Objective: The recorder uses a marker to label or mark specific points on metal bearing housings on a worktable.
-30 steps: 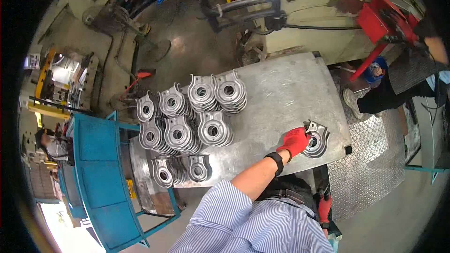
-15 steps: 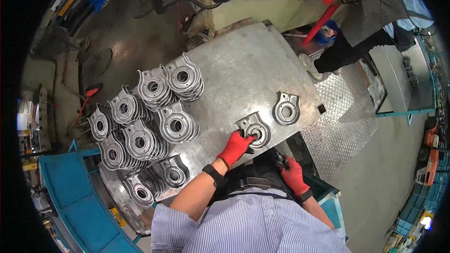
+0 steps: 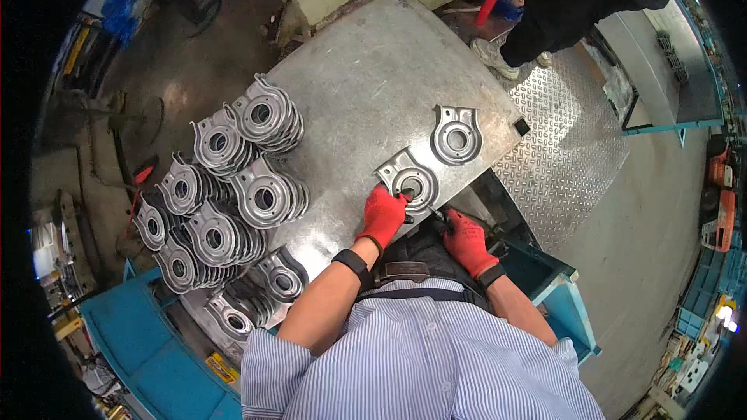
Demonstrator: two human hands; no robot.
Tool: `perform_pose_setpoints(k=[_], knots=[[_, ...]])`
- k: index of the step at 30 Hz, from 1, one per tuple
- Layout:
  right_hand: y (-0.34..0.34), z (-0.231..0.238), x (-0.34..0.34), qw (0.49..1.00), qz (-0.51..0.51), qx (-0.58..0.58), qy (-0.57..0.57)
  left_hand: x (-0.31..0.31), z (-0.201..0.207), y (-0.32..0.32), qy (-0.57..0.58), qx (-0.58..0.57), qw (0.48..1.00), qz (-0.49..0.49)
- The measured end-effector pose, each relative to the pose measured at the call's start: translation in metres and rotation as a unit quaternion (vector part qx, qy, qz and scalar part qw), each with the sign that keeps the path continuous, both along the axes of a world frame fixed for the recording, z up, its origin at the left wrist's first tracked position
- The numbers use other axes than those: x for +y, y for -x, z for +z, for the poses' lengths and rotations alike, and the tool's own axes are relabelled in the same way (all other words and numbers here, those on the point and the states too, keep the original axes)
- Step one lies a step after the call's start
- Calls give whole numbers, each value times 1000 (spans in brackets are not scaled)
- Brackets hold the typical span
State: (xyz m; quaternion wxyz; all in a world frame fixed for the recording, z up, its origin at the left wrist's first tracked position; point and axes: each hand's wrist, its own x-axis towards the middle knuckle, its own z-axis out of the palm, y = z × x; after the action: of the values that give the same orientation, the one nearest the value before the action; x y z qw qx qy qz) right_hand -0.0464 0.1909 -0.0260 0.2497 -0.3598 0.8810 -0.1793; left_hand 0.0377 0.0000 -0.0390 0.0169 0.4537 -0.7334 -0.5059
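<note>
My left hand (image 3: 383, 215), in a red glove with dark fingertips, grips a stamped metal bracket (image 3: 405, 162) by its near left side. The bracket has a round ring and a flat tab, and lies on the steel table (image 3: 358, 70) at its near edge. My right hand (image 3: 468, 243), gloved alike, is closed beside the bracket's near right rim. A thin dark tool seems to stick out of its fingers toward the rim; its kind cannot be made out. Farther right lies a second, loose bracket (image 3: 457, 138), which neither hand touches.
Several stacks of like brackets (image 3: 266, 196) stand on the table's left. A blue metal frame (image 3: 148, 342) is at lower left, a blue-green bin (image 3: 564, 295) at lower right. Beyond the right edge lies a tread-plate floor (image 3: 564, 124), where another person's legs (image 3: 556, 15) show.
The view has shifted, so the table sits higher. My right hand has come up from below the table edge to the bracket's rim. My left hand stays on the bracket.
</note>
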Motion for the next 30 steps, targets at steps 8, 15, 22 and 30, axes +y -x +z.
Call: perform_pose_setpoints(k=[8, 15, 22, 30], knots=[[-2, -7, 4, 999, 6, -30, 20, -2, -12, -3, 29, 19, 999, -18], [-6, -6, 0, 999, -16, 3, 37, -1, -30, -7, -24, 42, 998, 30], [-6, -6, 0, 999, -32, 5, 24, 1, -9, -1, -55, 28, 997, 38], [-5, -8, 1, 999, -34, -4, 14, 5, 32, 4, 14, -22, 1000, 10]])
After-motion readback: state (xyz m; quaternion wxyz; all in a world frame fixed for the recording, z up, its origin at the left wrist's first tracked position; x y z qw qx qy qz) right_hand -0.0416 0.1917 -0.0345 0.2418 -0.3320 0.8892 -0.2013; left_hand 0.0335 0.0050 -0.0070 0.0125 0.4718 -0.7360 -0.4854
